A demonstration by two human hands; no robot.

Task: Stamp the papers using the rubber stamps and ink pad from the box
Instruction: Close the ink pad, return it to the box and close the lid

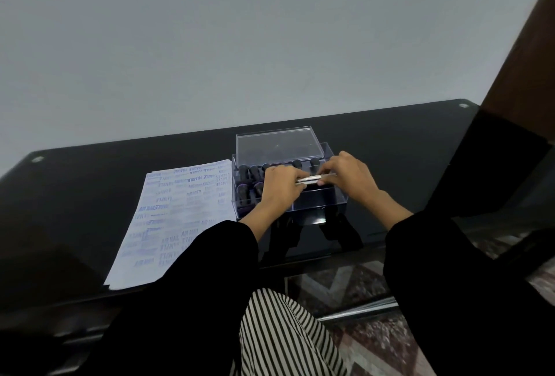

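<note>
A clear plastic box (318, 206) stands on the black glass table (405, 147), its lid (277, 142) tipped up at the back. Several black-handled rubber stamps (249, 172) stand inside along its left and far sides. Above the box, my left hand (279, 187) and my right hand (350, 175) together grip a flat silvery ink pad tin (312, 179) by its two ends. A stack of papers (171, 219), covered with blue stamp marks, lies to the left of the box.
The table's far edge meets a plain grey wall. A dark brown wooden post (522, 45) rises at the right. My striped clothing (285, 336) and a patterned floor (354, 285) show below the table's near edge.
</note>
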